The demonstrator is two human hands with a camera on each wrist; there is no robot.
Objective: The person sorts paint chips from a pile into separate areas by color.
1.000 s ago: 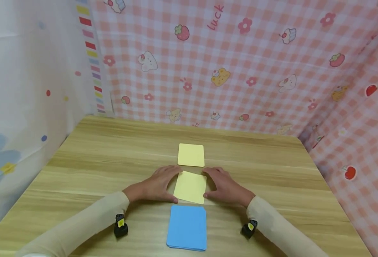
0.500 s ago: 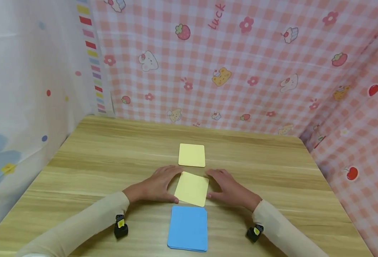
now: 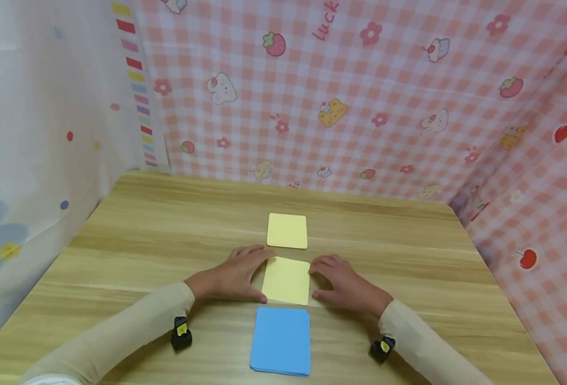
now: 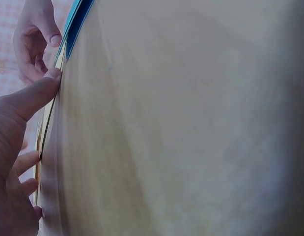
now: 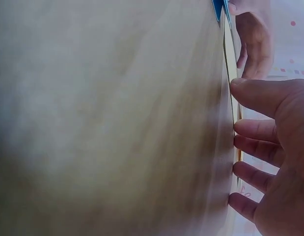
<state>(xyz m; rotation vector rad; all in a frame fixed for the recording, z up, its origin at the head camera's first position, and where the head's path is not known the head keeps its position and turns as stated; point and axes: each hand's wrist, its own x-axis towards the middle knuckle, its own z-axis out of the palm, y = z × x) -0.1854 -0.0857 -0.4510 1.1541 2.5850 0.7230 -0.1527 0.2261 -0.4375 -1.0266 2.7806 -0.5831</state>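
A yellow square card (image 3: pixel 286 280) lies in the middle of the table between both hands in the head view. My left hand (image 3: pixel 239 271) spans its left edge, with the forefinger at the upper left corner and the thumb at the lower left one. At the right edge, my right hand (image 3: pixel 345 283) touches the upper right corner with its fingertips, and its thumb sits just off the lower part. The right wrist view shows the right fingers (image 5: pixel 257 129) spread and fairly straight, low over the tabletop. Neither hand grips the card.
Another yellow card (image 3: pixel 287 231) lies farther back, in line with the middle one. A blue stack of square cards (image 3: pixel 281 340) lies nearer the person. The wooden table (image 3: pixel 144 240) meets a patterned pink cloth (image 3: pixel 283 96) behind and at the right, and a white cloth at the left.
The middle yellow card has turned a little and now lies straighter. My right hand first drew back to the right, then its fingertips came to the card's corner. My left hand stays put.
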